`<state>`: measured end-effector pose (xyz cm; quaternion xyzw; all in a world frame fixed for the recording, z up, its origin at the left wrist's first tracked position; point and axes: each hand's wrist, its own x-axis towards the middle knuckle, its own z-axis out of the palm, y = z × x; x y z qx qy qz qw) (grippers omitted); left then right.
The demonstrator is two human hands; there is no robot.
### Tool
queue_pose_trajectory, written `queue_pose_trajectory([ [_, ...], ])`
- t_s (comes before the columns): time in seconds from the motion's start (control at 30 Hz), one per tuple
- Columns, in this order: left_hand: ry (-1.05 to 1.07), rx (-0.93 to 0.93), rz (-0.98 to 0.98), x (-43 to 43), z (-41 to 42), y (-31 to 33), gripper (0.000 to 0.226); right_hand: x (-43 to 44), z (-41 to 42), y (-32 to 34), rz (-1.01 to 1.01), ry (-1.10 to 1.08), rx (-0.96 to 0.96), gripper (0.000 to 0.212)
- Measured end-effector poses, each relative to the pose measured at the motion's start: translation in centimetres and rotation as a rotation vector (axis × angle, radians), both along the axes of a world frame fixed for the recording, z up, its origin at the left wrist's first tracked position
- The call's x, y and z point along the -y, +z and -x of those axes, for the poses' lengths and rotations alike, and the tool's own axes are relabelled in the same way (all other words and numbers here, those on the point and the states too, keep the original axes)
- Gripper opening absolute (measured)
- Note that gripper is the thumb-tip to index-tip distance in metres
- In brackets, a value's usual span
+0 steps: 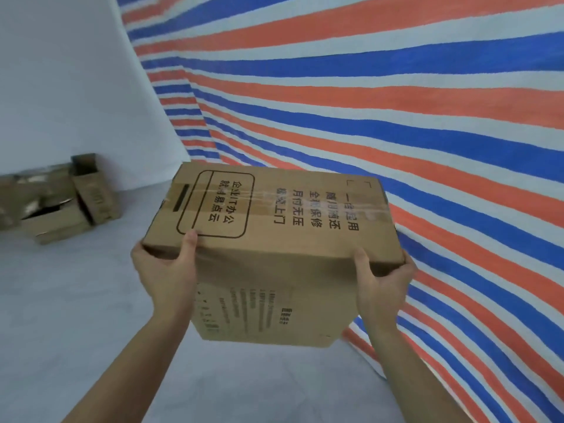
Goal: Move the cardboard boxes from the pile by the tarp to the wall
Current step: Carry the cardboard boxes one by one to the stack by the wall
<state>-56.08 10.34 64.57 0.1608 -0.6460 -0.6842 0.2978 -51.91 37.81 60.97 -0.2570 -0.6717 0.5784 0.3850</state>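
Head view: left hand (166,271) and right hand (383,282) each grip the near upper corners of a taped-shut printed cardboard box (268,239), held above the grey floor (61,300) beside the striped tarp (396,102). Opened boxes (61,199), contents unclear, lie against the wall (61,87).

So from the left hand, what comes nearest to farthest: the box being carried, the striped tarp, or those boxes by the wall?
1. Taped cardboard box: gripped by the left hand at its near left corner.
2. Striped tarp: hanging behind the box, to the right.
3. Open boxes by the wall: on the floor, far left.
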Motion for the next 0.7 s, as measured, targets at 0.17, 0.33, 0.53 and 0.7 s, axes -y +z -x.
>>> queue_pose_trajectory([
  [0.17,0.131,0.060,0.021,0.7,11.3,1.1,0.069,0.6,15.6,-0.2,0.049,0.171,-0.014,0.073],
  [0.33,0.285,0.060,-0.005,4.8,19.0,3.0,0.068,4.8,28.2,1.9,0.063,0.345,-0.062,0.072],
  [0.53,0.443,0.018,-0.056,13.5,26.7,3.7,0.069,14.3,39.2,4.8,-0.076,0.466,-0.205,0.070],
  [0.7,0.508,-0.009,-0.104,22.8,34.1,2.1,0.069,23.6,49.4,3.7,-0.075,0.594,-0.220,0.075],
])
